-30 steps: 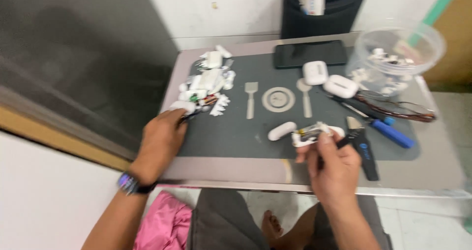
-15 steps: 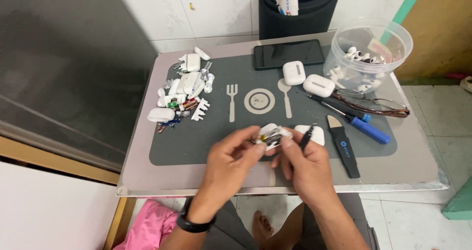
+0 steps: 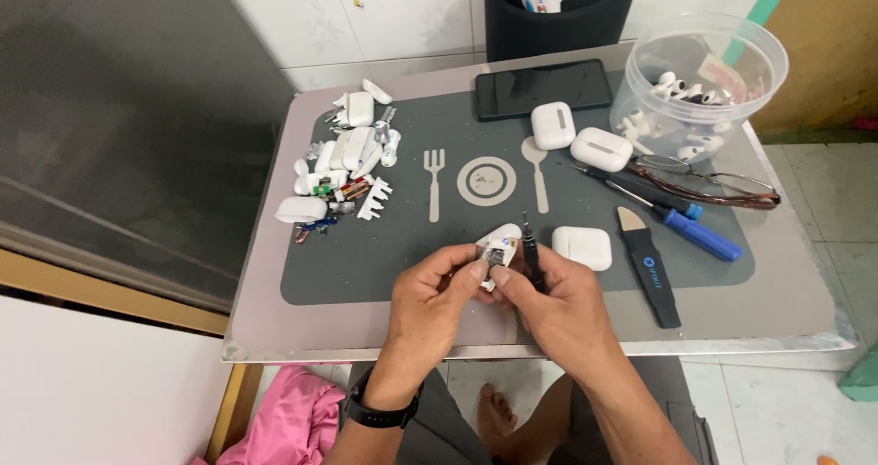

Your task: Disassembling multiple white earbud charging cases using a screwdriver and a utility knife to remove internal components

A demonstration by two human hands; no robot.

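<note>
Since the frame a second ago, your left hand [image 3: 430,296] has come in from the scrap pile to join your right hand [image 3: 558,305] at lower centre. Both grips pinch a small white plastic earbud-case shell [image 3: 498,244], glossy and rounded; your right also clamps a thin black tool [image 3: 530,250]. Just right lies a smooth white case [image 3: 582,246] on the matte grey mat [image 3: 393,255]. A clear plastic tub [image 3: 704,72] sits at upper right of the table [image 3: 796,291].
</note>
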